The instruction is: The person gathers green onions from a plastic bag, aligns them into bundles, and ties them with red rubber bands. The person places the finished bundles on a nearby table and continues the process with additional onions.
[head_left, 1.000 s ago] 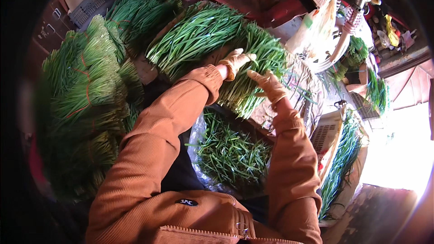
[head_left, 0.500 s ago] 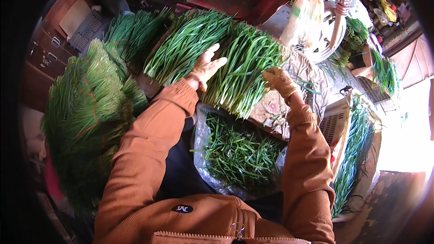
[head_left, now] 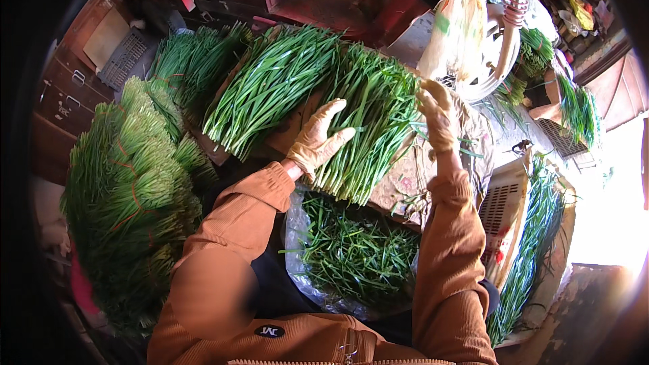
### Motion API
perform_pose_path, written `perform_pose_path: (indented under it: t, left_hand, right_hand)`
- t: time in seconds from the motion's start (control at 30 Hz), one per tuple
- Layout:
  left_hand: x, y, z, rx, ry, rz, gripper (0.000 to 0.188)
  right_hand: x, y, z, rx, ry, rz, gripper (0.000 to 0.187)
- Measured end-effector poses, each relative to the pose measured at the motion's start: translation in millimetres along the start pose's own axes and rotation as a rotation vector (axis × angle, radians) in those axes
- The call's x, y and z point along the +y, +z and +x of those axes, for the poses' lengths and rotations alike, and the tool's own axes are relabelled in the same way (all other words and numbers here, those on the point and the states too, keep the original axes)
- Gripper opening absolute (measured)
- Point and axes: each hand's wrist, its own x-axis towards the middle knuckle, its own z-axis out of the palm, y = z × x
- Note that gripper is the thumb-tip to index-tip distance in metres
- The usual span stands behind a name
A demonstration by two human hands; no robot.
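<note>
From my end, left to right. Far left: tall stack of tied bundles (head_left: 132, 182) with orange bands, nobody touching it. Next, the left bunch (head_left: 270, 91) of loose green stalks, lying along the board's left part, pale ends toward the near edge.

Left hand (head_left: 319, 138), gloved: fingers spread, thumb apart and over the stalks, not closed on anything. It's at the left side of the right bunch (head_left: 372, 115), close to the pale ends; looks like contact. That bunch lies on the board (head_left: 400, 179), pale ends at its near edge, leaves toward the far edge.

Below that near edge, cut leaves (head_left: 358, 250) in a plastic-lined tub (head_left: 295, 243).

Right hand (head_left: 439, 118), also gloved, is the main change: half a second ago its fingers were curled against the bunch's right side; now they're straight and released, just beside the leaves toward the board's far right. Contact there: can't tell. My read: bunch flanked on two sides, clamped by neither hand, still resting on the board.

Far right, past the board's right end: crate (head_left: 499, 206) with more long greens (head_left: 531, 236).
</note>
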Motion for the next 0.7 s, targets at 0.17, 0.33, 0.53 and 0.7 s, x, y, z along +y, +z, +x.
perform_pose_path:
  t: [0.17,0.33,0.53,0.7]
  left_hand:
    - [10,-7,25,0.027,0.218,0.388,0.050]
    - [10,-12,52,-0.064,-0.011,0.491,0.044]
    - [-43,-39,72,0.316,-0.113,-0.408,0.039]
    - [58,-16,36,-0.074,0.182,0.085,0.046]
  right_hand:
    - [-40,8,-80,-0.111,0.205,0.031,0.038]
    - [-20,18,-115,-0.315,0.342,0.110,0.032]
    - [4,5,-94,-0.133,0.270,0.035,0.030]
    - [31,19,-45,-0.046,0.187,-0.198,0.038]
